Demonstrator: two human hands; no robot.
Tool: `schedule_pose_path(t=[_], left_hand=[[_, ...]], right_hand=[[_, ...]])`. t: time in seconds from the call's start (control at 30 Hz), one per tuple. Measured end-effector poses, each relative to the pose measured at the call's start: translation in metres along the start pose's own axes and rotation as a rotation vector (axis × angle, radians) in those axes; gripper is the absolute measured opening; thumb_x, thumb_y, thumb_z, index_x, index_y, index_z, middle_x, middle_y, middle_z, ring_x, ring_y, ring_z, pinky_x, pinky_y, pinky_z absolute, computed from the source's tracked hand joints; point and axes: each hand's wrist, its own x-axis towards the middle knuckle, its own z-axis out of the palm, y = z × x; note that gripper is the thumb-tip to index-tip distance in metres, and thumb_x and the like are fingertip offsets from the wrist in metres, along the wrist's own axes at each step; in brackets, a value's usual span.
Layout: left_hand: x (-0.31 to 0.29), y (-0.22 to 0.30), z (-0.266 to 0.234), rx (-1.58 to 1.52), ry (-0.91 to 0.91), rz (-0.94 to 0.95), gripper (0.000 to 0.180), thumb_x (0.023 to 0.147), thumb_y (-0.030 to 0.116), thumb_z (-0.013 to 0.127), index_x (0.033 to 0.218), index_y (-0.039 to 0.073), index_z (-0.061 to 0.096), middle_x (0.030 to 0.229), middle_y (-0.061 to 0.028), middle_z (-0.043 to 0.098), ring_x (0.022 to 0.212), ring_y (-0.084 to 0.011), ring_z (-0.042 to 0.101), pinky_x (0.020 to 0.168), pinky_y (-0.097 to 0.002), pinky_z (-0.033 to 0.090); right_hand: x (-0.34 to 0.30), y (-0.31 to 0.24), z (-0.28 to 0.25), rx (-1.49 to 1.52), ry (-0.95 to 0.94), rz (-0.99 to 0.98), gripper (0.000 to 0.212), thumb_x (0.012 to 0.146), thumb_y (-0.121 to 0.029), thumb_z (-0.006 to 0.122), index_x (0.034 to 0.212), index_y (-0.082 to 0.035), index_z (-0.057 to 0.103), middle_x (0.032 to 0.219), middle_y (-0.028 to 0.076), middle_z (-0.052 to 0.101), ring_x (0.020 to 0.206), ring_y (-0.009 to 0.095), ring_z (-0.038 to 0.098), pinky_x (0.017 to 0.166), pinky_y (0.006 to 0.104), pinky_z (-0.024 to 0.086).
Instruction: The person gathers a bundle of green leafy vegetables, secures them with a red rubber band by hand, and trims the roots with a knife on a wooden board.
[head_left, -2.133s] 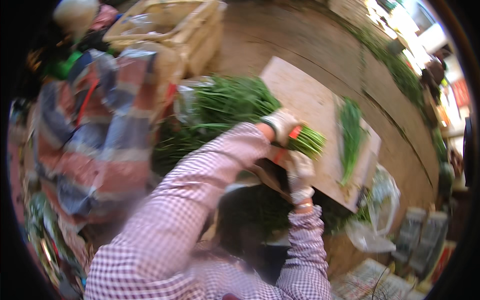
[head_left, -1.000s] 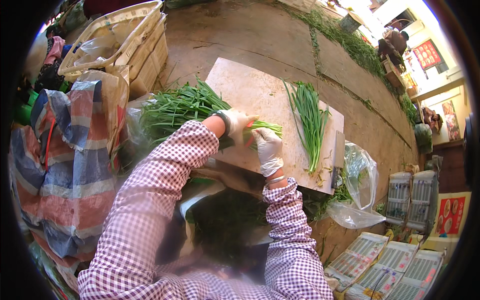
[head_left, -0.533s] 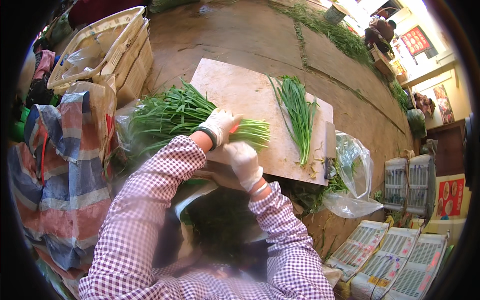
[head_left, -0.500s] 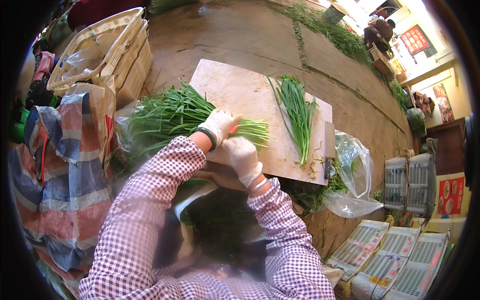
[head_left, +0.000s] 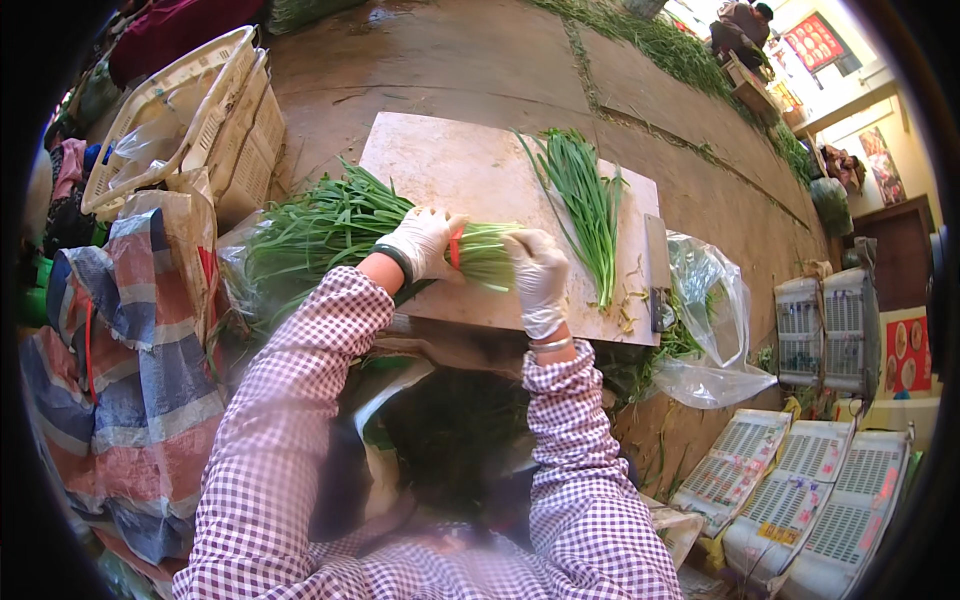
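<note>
A thick bundle of garlic chives (head_left: 335, 220) lies across the left part of a pale board (head_left: 440, 150), leaves to the left and pale stems to the right. My gloved left hand (head_left: 425, 240) is closed around it, beside a red band (head_left: 456, 248) that circles the stems. At the stem ends, my gloved right hand (head_left: 540, 280) has its fingers bent in against the tips. A smaller loose bunch of garlic chives (head_left: 585, 205) rests on the board's right side. Beyond it, a flat metal blade (head_left: 657, 265) lies along the board's right edge.
A clear plastic bag (head_left: 705, 320) with greens sits right of the board. Cream crates (head_left: 235, 130) and a striped woven sack (head_left: 150, 340) stand at left. White slotted crates (head_left: 790, 480) are at lower right. A person (head_left: 740, 35) is far off, near strewn greens.
My right hand has moved right, from beside my left hand to the stem ends. The red band now shows around the stems. The whole view has shifted slightly.
</note>
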Motion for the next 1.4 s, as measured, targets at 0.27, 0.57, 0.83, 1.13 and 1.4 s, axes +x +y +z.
schedule_pose_path(t=[0.27, 0.57, 0.83, 1.13, 1.4], left_hand=[[0.002, 0.004, -0.005, -0.001, -0.029, -0.03, 0.101, 0.06, 0.054, 0.087, 0.142, 0.011, 0.047, 0.125, -0.0208, 0.057, 0.12, -0.0389, 0.054, 0.106, -0.0465, 0.041], [0.003, 0.018, -0.014, 0.039, -0.103, -0.069, 0.102, 0.057, 0.055, 0.086, 0.142, 0.012, 0.048, 0.125, -0.0203, 0.059, 0.12, -0.0375, 0.055, 0.108, -0.0468, 0.038], [-0.001, 0.011, -0.014, 0.025, -0.124, -0.092, 0.097, 0.058, 0.054, 0.085, 0.138, 0.011, 0.05, 0.124, -0.0219, 0.058, 0.123, -0.0362, 0.053, 0.112, -0.0475, 0.034], [-0.004, 0.013, -0.001, 0.078, 0.037, -0.033, 0.072, 0.066, 0.054, 0.077, 0.118, 0.008, 0.057, 0.112, -0.0225, 0.064, 0.11, -0.0395, 0.06, 0.101, -0.048, 0.041], [-0.018, 0.018, 0.022, 0.199, 0.131, -0.006, 0.098, 0.061, 0.049, 0.086, 0.142, 0.013, 0.045, 0.128, -0.0155, 0.057, 0.122, -0.0345, 0.053, 0.108, -0.0504, 0.035]], right_hand=[[-0.057, 0.028, -0.005, -0.237, -0.168, -0.115, 0.011, 0.076, -0.008, 0.076, 0.084, -0.01, 0.07, 0.085, 0.008, 0.066, 0.089, 0.028, 0.061, 0.079, 0.0385, 0.048], [-0.078, 0.079, 0.003, -0.753, -0.252, -0.135, 0.011, 0.078, -0.012, 0.069, 0.087, -0.011, 0.062, 0.092, 0.01, 0.063, 0.091, 0.033, 0.06, 0.078, 0.0447, 0.049], [-0.032, -0.007, 0.011, -0.426, -0.12, -0.153, 0.023, 0.077, -0.008, 0.071, 0.099, -0.009, 0.065, 0.1, 0.012, 0.062, 0.097, 0.033, 0.057, 0.086, 0.0461, 0.046], [-0.003, 0.052, 0.046, -0.709, -0.55, -0.254, 0.064, 0.083, -0.018, 0.065, 0.142, -0.004, 0.045, 0.142, 0.023, 0.051, 0.135, 0.036, 0.047, 0.114, 0.0483, 0.034], [-0.014, 0.016, 0.029, -0.628, -0.506, -0.215, 0.041, 0.081, -0.007, 0.059, 0.121, -0.005, 0.056, 0.107, 0.015, 0.064, 0.104, 0.033, 0.061, 0.093, 0.0453, 0.044]])
